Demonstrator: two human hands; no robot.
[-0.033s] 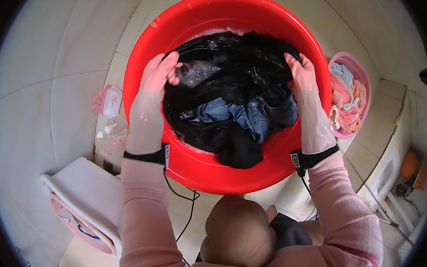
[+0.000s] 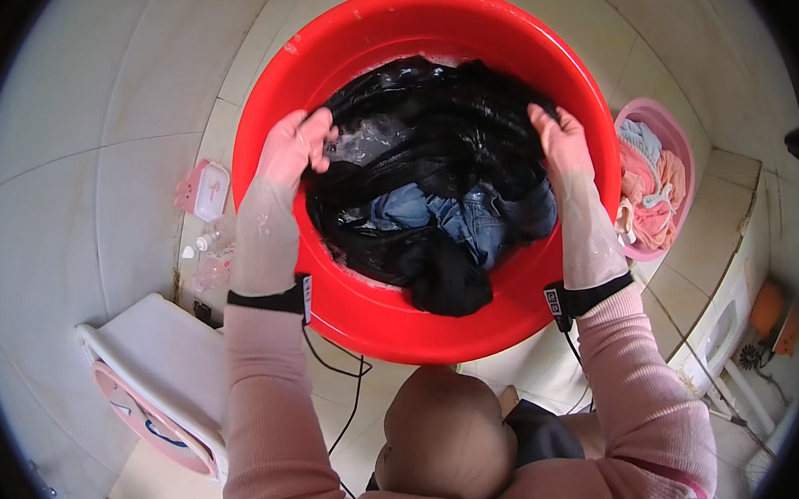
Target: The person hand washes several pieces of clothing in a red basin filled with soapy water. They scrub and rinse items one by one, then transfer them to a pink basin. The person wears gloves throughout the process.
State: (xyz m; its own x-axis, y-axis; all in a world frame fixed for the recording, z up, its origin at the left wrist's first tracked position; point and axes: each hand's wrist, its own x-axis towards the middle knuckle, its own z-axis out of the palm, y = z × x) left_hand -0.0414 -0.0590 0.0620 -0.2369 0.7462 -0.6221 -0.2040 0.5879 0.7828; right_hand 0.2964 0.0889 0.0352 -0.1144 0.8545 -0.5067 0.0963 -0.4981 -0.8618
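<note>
A wet black garment [image 2: 449,155] lies bunched in a large red basin [image 2: 451,336] of soapy water. Blue jeans [image 2: 406,205] show beneath its folds near the front. My right hand [image 2: 562,141] pinches the garment's right edge between thumb and fingers. At its left edge is my left hand [image 2: 294,148], fingers apart and slightly curled, with no cloth visibly gripped. Both hands and wrists look wet, inside pale translucent gloves. A cloudy patch of water [image 2: 365,140] shows beside the left fingers.
To the right stands a pink tub [image 2: 681,145] of pink and light blue clothes. A pink and white soap box [image 2: 208,190] and clear bottles [image 2: 217,251] sit left of the basin. A white stool [image 2: 158,342] stands at the lower left, and a black cable [image 2: 360,389] hangs from my left wrist.
My left hand has shifted slightly left and down, its fingers spreading a little. The right hand has barely moved, and the clothes lie nearly the same.
</note>
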